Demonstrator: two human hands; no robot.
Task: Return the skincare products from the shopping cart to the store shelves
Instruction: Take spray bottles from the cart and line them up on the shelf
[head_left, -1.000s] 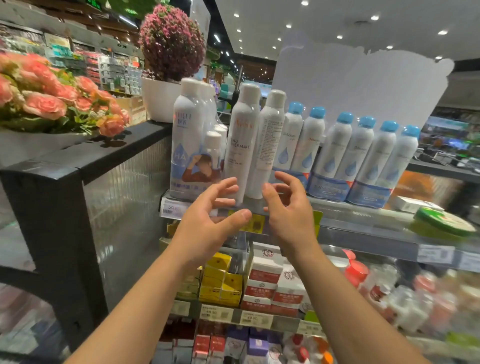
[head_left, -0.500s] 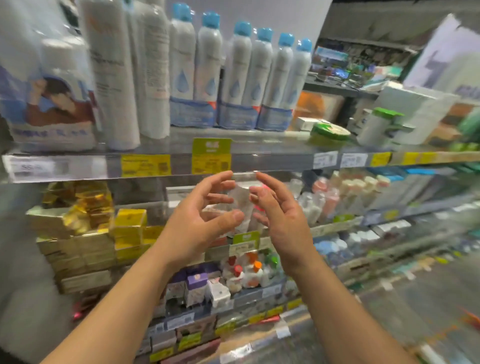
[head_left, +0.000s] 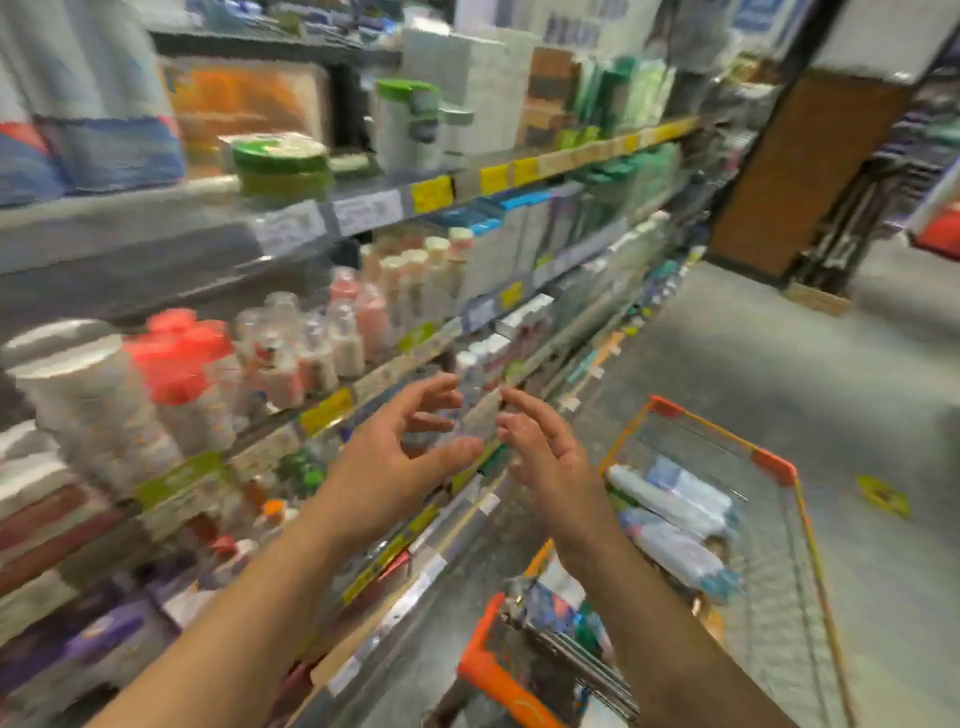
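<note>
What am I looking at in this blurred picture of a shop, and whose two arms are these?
There is no machine here. A person wears a wide-angle camera on the head, and it looks forward and down, so the two bare arms are the person's own. The bare left hand and the bare right hand are raised side by side with loosely spread fingers; neither one holds anything. On the left stand the grey metal store shelves with yellow price labels, full of bottles, among them red-capped bottles and a flat round green tin. At the lower right is the orange-rimmed wire shopping cart, and pale white-and-blue bottles lie on their sides inside it. The picture is blurred, so the labels cannot be read.
</note>
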